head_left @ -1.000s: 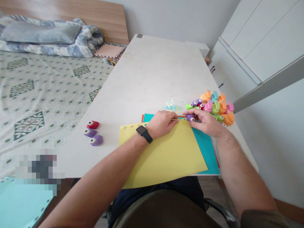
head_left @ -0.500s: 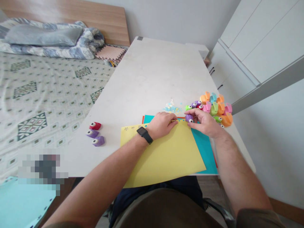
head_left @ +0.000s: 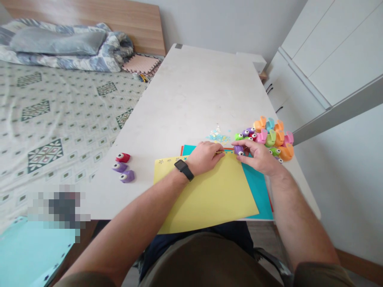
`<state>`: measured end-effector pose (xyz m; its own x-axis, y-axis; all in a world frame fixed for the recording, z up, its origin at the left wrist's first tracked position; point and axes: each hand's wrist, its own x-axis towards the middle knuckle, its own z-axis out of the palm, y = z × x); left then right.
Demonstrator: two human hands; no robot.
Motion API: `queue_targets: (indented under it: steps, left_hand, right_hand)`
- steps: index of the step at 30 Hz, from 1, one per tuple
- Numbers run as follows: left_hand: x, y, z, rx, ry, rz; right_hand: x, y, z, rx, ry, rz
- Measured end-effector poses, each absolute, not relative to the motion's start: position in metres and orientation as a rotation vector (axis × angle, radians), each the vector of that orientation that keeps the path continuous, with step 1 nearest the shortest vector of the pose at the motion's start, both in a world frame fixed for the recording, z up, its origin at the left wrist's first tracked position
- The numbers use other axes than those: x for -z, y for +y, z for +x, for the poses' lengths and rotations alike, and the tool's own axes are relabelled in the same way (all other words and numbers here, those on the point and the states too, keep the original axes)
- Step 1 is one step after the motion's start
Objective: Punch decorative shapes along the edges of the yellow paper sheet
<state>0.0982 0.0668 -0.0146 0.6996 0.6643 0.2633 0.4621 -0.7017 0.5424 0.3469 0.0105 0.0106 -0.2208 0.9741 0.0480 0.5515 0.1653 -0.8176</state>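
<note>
A yellow sheet of paper (head_left: pixel 209 191) lies over the blue sheet (head_left: pixel 260 195), with shaped holes along its far edge. My left hand (head_left: pixel 206 155) is closed on that far edge, pinching the paper between thumb and fingers. Beside it, my right hand (head_left: pixel 254 153) grips a small purple craft punch (head_left: pixel 238 150) at the paper's far right corner. The punch meets the edge of the yellow sheet; its slot is hidden. Tiny punched paper bits (head_left: pixel 218 135) lie just beyond both hands.
Several colourful punches (head_left: pixel 271 137) crowd the table's right side. At the left stand one red punch (head_left: pixel 122 157) and two purple punches (head_left: pixel 127 176). A pale blue sheet with holes (head_left: pixel 38 247) is at the lower left, near a bed (head_left: pixel 60 103). White cabinets (head_left: pixel 323 59) stand right.
The camera view shifts slightly. Both hands stay at the far edge of the yellow paper, and the purple punch remains in my right hand with little visible movement.
</note>
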Motion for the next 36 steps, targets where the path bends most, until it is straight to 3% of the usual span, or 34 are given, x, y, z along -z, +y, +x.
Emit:
queue_targets:
  steps: [36]
  left_hand:
    - [0.0201, 0.0708, 0.1003, -0.601, 0.876, 2.426]
  right_hand:
    - [-0.016, 0.0105, 0.3427, -0.766, -2.007, -1.501]
